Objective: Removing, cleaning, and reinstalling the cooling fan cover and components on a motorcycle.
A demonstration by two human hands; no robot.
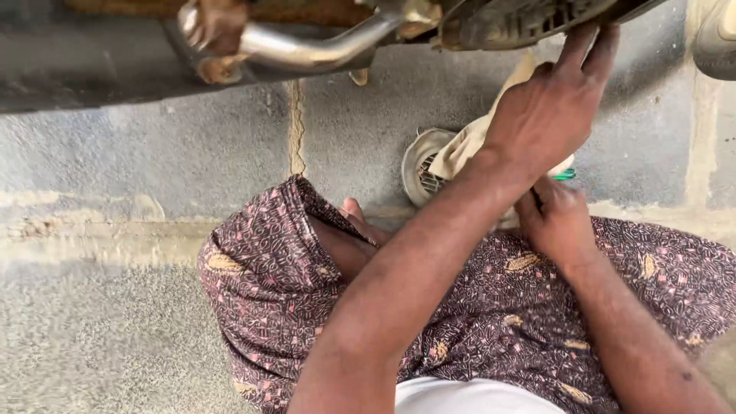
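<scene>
My left hand [548, 115] reaches up to the right, its fingertips touching the dark underside of a motorcycle engine [521, 19]; its palm is hidden. Behind it a beige cloth [464, 149] lies over a round pale slotted cover [420, 172] on the ground. Just below, my right hand [558, 221] is closed around a thin tool with a green end [566, 175] that sticks out past the left wrist. Most of the tool is hidden.
A shiny exhaust pipe [307, 47] runs along the top, beside a rusty fitting [218, 31]. The ground is grey concrete [153, 153] with a crack [296, 126]. My knees in patterned brown fabric [276, 261] fill the lower middle.
</scene>
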